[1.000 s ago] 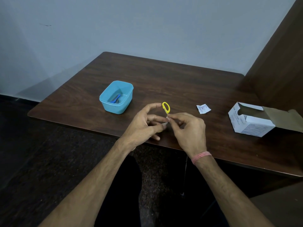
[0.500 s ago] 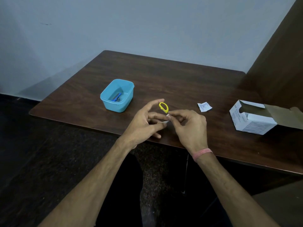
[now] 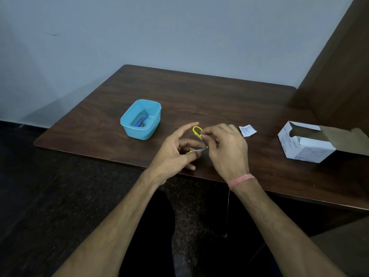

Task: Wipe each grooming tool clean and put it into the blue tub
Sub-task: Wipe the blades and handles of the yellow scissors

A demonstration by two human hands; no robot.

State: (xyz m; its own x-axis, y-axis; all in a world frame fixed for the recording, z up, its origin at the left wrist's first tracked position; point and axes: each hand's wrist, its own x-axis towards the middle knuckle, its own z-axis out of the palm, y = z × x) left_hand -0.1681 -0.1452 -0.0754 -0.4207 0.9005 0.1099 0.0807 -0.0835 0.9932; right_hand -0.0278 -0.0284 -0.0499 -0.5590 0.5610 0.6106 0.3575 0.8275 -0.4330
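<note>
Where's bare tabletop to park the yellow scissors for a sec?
Free: the far half of the table, behind the blue tub and the white sachet; also the near-left strip beside the tub. Crowded: the near middle, where both hands hold the yellow scissors, and right by the open box.

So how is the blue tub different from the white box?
The blue tub is plastic with rounded corners; the white box is cardboard with sharp corners and printed writing. The blue tub stands upright with its open top facing up, while the white box has a brown flap hanging open at its right side. The blue tub holds a blue tool; what is inside the white box cannot be seen. Both sit on the brown table.
</note>
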